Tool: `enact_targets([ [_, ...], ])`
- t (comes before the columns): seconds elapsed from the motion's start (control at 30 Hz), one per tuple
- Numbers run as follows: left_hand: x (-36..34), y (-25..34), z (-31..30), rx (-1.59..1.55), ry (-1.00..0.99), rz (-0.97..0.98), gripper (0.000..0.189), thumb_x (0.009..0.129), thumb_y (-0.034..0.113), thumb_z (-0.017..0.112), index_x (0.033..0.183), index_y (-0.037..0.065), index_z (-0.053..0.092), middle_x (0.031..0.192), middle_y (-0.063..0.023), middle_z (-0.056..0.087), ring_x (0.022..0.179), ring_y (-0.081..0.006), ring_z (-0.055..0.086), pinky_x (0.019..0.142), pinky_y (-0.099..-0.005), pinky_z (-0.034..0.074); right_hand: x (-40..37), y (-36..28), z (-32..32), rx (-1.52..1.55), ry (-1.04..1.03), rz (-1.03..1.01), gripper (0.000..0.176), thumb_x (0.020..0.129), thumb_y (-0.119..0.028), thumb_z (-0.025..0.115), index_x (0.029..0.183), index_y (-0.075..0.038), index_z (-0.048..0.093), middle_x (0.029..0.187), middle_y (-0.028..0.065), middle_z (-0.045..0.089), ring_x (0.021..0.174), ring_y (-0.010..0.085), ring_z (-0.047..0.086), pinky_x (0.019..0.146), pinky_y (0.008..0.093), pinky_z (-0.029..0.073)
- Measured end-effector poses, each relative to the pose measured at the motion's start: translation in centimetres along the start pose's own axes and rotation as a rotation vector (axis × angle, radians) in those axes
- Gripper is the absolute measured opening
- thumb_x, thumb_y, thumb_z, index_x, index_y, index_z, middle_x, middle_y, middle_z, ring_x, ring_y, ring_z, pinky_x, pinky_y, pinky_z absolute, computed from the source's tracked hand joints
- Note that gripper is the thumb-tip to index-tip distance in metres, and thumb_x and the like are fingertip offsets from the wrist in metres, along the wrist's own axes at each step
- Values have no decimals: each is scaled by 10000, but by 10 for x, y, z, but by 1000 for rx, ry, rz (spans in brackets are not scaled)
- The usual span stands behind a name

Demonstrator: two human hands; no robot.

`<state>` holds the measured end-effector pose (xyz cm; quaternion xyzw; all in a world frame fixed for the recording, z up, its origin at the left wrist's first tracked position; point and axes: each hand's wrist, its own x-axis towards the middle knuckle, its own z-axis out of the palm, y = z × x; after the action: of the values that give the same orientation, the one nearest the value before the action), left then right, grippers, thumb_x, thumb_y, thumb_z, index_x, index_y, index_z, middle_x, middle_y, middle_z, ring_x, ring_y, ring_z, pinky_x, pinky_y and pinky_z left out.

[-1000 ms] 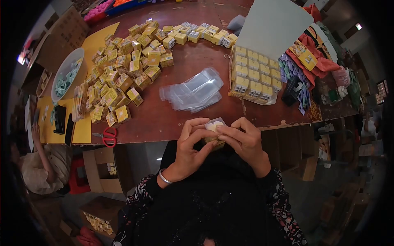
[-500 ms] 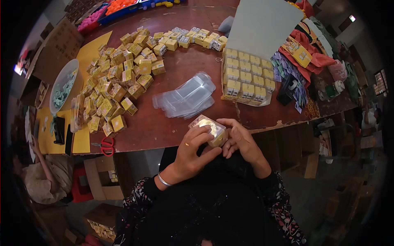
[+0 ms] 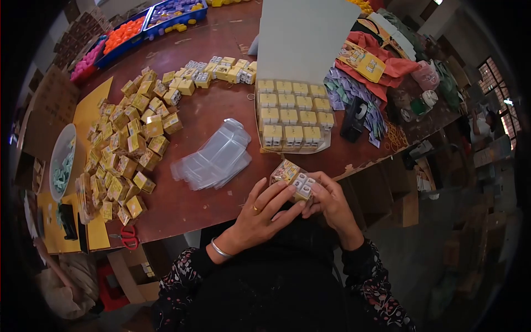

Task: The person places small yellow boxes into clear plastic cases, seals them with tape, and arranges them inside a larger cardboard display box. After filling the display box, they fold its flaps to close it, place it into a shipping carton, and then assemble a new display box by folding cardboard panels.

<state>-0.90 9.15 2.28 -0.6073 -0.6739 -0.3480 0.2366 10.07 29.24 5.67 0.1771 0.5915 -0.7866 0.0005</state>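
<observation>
In front of my body, at the table's edge, I hold a small yellow printed box (image 3: 293, 176) with both hands. Toward me it shows a side of white squares with dark round marks, and its surface looks glossy. My left hand (image 3: 264, 212) presses its fingers along the near left side. On the right side, the thumb and fingers of my right hand (image 3: 327, 203) pinch it. A loose stack of clear plastic sleeves (image 3: 217, 157) lies on the table just beyond my left hand. Behind the held box stands an open carton (image 3: 260, 145) with similar yellow boxes in rows.
A big pile of yellow boxes (image 3: 123, 152) covers the table's left part. Red-handled scissors (image 3: 129, 238) lie at the front edge. A white bowl (image 3: 55, 166) holds green packets. A black tape dispenser (image 3: 354, 119) and purple packets (image 3: 377, 128) lie right. Coloured pieces fill blue trays (image 3: 145, 34).
The box has turned in my hands, so its white marked side now shows instead of a shiny yellow face. My view has shifted, moving the table's things leftward.
</observation>
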Motion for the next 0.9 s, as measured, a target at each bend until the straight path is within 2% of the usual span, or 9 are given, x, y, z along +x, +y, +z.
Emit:
enact_targets([
  [0.07,2,-5,9,-15,6,9,450,892,102,685,1339,125,639,1395,-99,555,1312,-278,543,1113,-508,459,-3,8,-7,30,-65,82,410,1038,-292,594,1316,6,553,1008,97,667,757,141,695,645,276,621],
  [0.2,11,-8,19,-48,-52,35,434,893,129,702,1319,70,639,1337,-100,576,1302,-291,549,1086,-506,466,-9,5,-6,72,43,56,434,996,-221,672,1342,-2,527,1150,94,660,993,149,684,761,286,612],
  [0.33,40,-14,33,-136,-57,-11,512,848,158,754,1337,64,637,1337,-101,583,1278,-307,565,1084,-509,462,-11,-8,-44,-182,247,-245,538,901,-67,754,1380,-17,516,1267,103,626,1105,160,645,891,280,547],
  [0.4,55,-26,43,-28,-184,-27,607,828,228,785,1380,61,596,1400,-111,544,1379,-313,490,1147,-523,382,-5,-22,-72,-354,418,-462,538,894,-32,745,1381,-16,518,1235,98,632,1138,157,635,887,288,563],
  [0.5,80,-41,65,124,-332,-29,726,822,312,790,1449,53,533,1531,-121,466,1502,-311,362,1188,-554,310,9,-36,-111,-443,505,-498,529,877,57,712,1369,-1,524,1271,90,606,1172,159,625,902,305,587],
  [0.6,85,-52,96,152,-343,-80,650,891,278,701,1445,-15,527,1535,-173,471,1491,-348,379,1181,-613,301,26,-35,-125,-372,386,-517,521,877,94,680,1363,-10,523,1301,84,591,1188,158,617,947,311,570],
  [0.7,78,-52,105,274,-386,-102,867,789,363,808,1495,-8,469,1584,-168,430,1508,-335,363,1185,-600,301,40,-23,-138,-359,300,-481,523,877,103,666,1363,-28,525,1326,87,593,1214,171,614,993,322,549],
  [0.77,77,-51,107,309,-405,-101,885,780,368,813,1495,-20,464,1587,-183,424,1507,-342,364,1184,-602,304,48,-14,-146,-329,252,-470,525,877,100,668,1365,-38,534,1332,88,599,1227,180,616,1002,333,550],
  [0.9,76,-47,109,330,-411,-119,910,767,366,824,1500,-27,454,1591,-190,416,1511,-345,358,1182,-597,310,53,-12,-145,-545,296,-416,540,870,75,690,1375,-51,547,1362,81,603,1254,194,608,1025,351,535],
])
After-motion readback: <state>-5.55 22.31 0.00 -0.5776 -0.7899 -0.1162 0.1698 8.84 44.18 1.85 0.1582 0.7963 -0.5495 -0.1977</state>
